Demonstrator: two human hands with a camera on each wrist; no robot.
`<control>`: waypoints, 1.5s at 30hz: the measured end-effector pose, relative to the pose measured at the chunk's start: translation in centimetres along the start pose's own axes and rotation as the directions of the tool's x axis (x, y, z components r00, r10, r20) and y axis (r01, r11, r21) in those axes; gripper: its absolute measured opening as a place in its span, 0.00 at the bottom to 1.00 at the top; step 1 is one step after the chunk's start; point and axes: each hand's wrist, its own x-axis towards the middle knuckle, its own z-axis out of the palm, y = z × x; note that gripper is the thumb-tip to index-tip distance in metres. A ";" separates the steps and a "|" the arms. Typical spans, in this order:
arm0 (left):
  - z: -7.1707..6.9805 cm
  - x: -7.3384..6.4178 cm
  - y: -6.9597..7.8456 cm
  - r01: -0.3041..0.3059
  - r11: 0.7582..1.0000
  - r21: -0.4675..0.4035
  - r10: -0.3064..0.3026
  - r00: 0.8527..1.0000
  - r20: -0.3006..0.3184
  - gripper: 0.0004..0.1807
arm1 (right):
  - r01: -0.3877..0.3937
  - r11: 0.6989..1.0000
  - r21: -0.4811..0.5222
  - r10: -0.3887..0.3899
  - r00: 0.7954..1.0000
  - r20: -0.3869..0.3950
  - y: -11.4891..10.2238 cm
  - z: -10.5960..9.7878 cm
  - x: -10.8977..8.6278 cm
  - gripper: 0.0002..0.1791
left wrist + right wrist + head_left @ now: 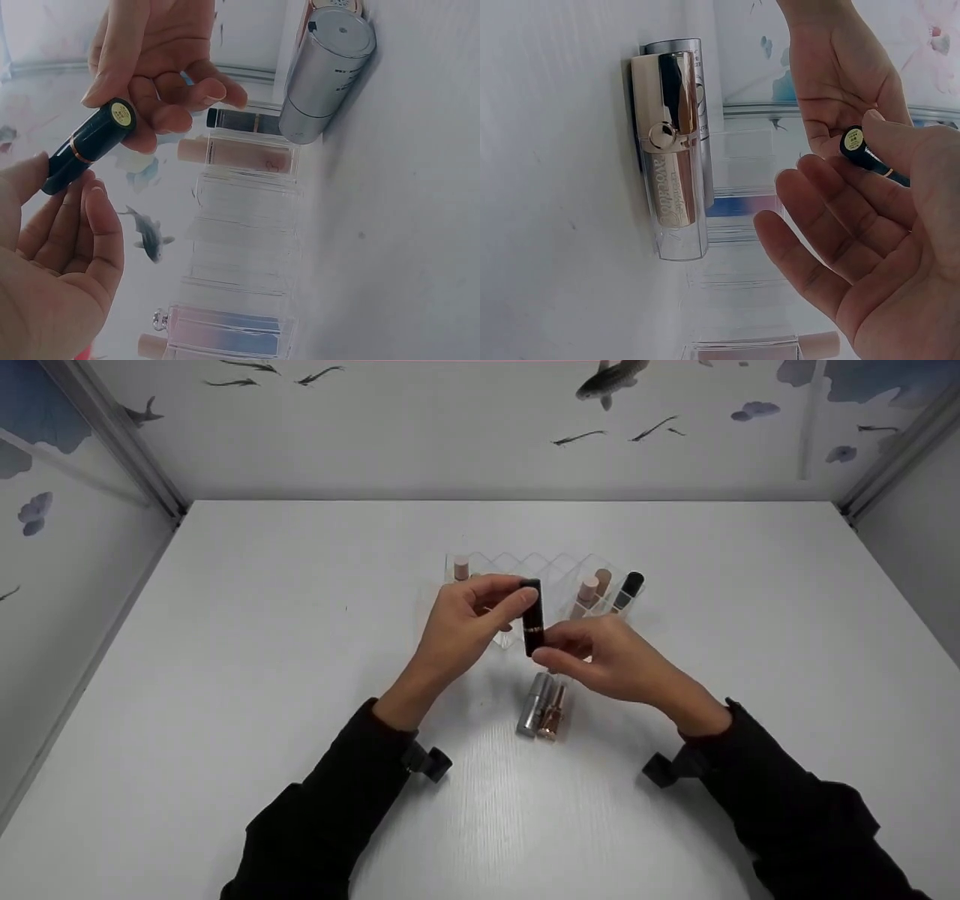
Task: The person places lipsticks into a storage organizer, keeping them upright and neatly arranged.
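Observation:
A black lipstick tube (532,619) with a thin gold band is held upright above the table by both hands. My left hand (469,611) pinches its upper end between thumb and fingers. Thumb and index finger of my right hand (611,660) pinch the lower end, where a round yellow label shows in both wrist views; the other right fingers are spread loosely. Below the hands, a silver tube (535,705) and a rose-gold lipstick (667,142) with a clear section lie side by side on the table.
Behind the hands stands a clear divided organizer (534,561), partly hidden by them. It holds a black-capped tube (632,585), a brown-capped tube (602,577) and pink-capped tubes (587,589). A blue-and-pink tube (225,330) also sits in it. Printed panels (420,442) enclose the white table (247,645).

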 end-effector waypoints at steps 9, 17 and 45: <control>0.3 -0.1 -0.2 -0.022 1.000 -0.020 0.023 0.999 0.025 0.14 | 0.039 0.998 -0.052 -0.038 0.999 0.018 -0.1 0.1 0.0 0.11; 0.4 -0.1 -0.2 -0.035 0.999 -0.017 0.035 0.999 0.029 0.15 | 0.072 0.996 -0.061 -0.071 0.997 0.017 -0.1 0.1 0.1 0.10; -0.3 -0.1 0.4 -0.023 0.999 0.044 0.024 0.999 -0.026 0.15 | -0.185 0.966 -0.183 0.103 0.918 -0.384 2.0 -4.5 -0.3 0.52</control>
